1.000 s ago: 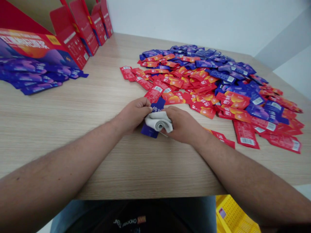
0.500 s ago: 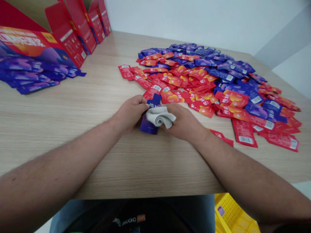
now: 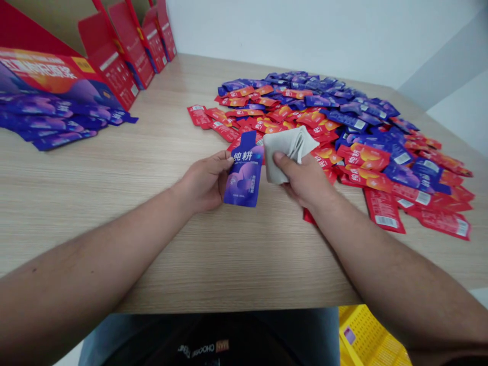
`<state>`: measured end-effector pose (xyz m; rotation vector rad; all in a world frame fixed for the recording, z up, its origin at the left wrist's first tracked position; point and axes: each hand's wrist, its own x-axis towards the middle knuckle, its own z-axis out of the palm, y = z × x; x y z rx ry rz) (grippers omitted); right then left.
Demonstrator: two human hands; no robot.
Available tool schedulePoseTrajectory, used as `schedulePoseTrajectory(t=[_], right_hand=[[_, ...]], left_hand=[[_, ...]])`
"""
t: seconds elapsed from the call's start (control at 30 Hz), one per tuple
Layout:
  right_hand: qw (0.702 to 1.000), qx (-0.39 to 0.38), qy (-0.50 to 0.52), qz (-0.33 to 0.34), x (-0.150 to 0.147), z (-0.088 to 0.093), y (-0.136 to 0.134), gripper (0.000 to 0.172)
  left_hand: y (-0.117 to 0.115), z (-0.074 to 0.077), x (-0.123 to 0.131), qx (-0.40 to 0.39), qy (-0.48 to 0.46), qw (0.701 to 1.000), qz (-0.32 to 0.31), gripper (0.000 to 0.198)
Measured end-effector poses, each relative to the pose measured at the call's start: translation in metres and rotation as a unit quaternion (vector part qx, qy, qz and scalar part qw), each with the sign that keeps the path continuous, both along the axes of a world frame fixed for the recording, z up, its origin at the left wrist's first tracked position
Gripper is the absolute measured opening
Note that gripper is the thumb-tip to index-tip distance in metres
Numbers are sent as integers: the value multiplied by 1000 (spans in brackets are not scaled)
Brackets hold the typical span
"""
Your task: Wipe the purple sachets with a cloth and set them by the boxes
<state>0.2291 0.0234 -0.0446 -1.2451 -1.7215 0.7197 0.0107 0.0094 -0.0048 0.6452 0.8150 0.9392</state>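
Observation:
Between the thumb and fingers of my left hand (image 3: 209,180) is a purple pouch (image 3: 244,178), held by its left edge with its printed front up. My right hand (image 3: 305,178) grips a folded grey-white cloth (image 3: 280,152), thumb on top, just right of the pouch and apart from it. Behind both hands spreads a heap of pouches, red ones (image 3: 364,155) towards the front and purple ones (image 3: 353,119) mostly at the back. Part of a red pouch (image 3: 308,216) shows beneath my right wrist.
Red open cartons (image 3: 118,84) stand in a row at the back left. A small stack of purple pouches (image 3: 57,124) lies before them on the wooden table (image 3: 171,259). Below the table's front edge, at right, is a yellow perforated basket (image 3: 371,335).
My right hand has moved right and up with the cloth, off the purple pouch. The pouch's front is now uncovered in my left hand.

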Motion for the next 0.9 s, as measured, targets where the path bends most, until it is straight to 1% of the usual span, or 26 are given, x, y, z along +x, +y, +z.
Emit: schedulePoseTrajectory(t=[0.07,0.1,0.17,0.23,0.3,0.37,0.43,0.53,0.6,0.67,0.77,0.83,0.9], right_hand=[[998,-7,55,43,-9,1,-9,47],[997,-1,60,57,-13,3,-14,47],[996,15,20,86,-20,10,-24,45],[995,33,-29,93,-24,17,-32,41],[992,65,-67,84,-26,21,-36,37],[988,101,-94,76,-27,23,-37,35],[985,118,-105,64,-27,23,-35,35],[987,114,-114,17,-25,24,-30,33],[987,95,-125,-20,-24,23,-27,31],[987,77,-133,-45,-22,24,-24,31],[987,68,-137,-53,-20,24,-22,31],[986,70,-139,-53,-20,24,-21,30],[985,72,-145,-54,-20,24,-21,31]], left_hand=[[1,1,-1,-13,-23,1000,-9,5],[0,0,-1,-12,-20,1000,-17,5],[-3,-4,1,2,10,999,-36,5],[-7,-10,5,40,42,997,-43,15],[-11,-17,9,95,67,993,-28,25],[-13,-22,14,125,85,988,-8,30],[-13,-24,16,118,90,989,13,29],[-13,-22,15,85,61,994,38,16],[-13,-19,12,82,27,996,32,15],[-14,-18,9,97,13,995,1,21],[-15,-21,8,143,38,988,-34,26],[-14,-24,9,161,57,985,-29,25],[-12,-26,11,153,71,986,-16,20]])
